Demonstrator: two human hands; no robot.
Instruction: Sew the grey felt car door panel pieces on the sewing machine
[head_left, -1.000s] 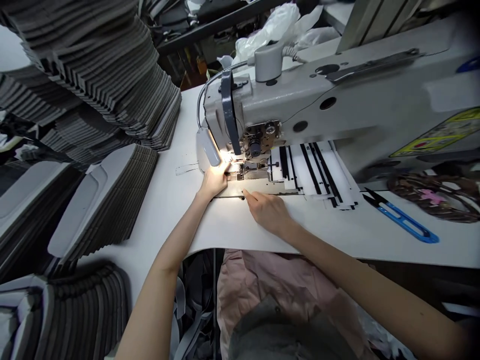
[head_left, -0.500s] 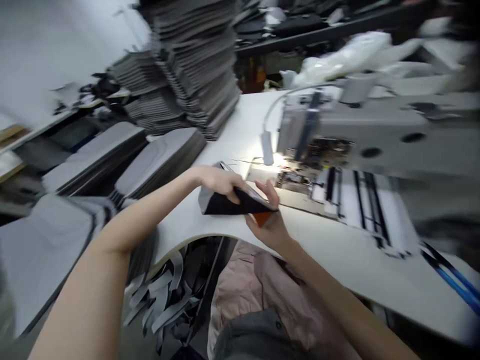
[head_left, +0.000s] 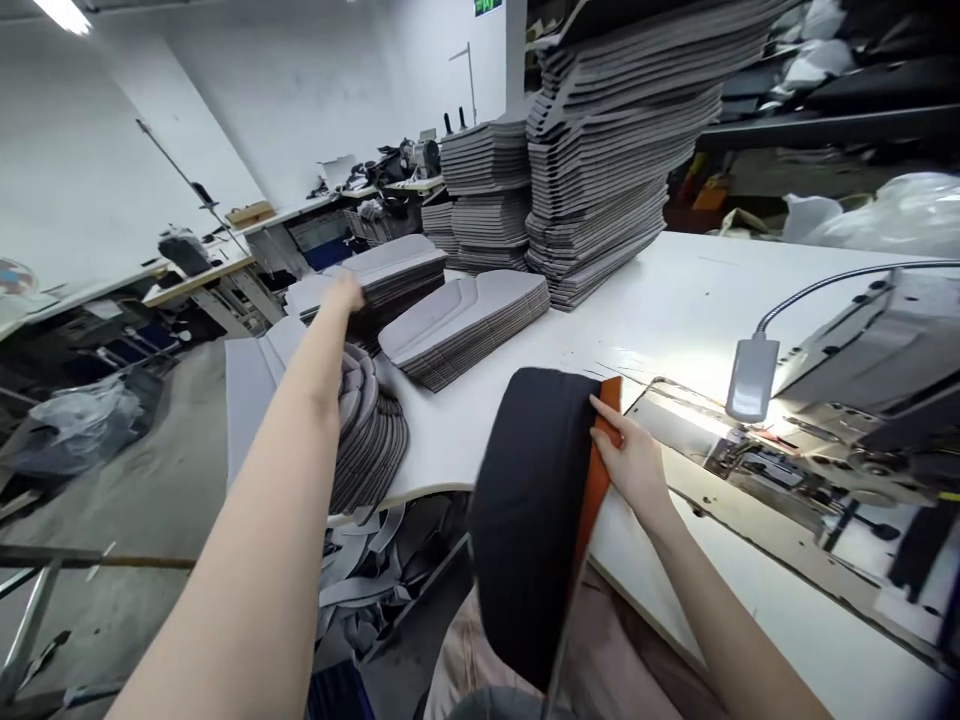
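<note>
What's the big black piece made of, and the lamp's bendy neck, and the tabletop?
The black piece looks like matt cloth, faintly creased, maybe padded. The bendy neck seems to be shiny metal, with fine rings along it. The tabletop is smooth and white with a soft sheen, perhaps plastic-coated board.

A glossy white tabletop [head_left: 660,290] spans the middle and right of the frame — tall stacks of grey fabric panels [head_left: 600,150] at upper centre, a lower grey panel pile [head_left: 465,320] left of centre, a grey metal sewing machine [head_left: 862,400] at right.
</note>
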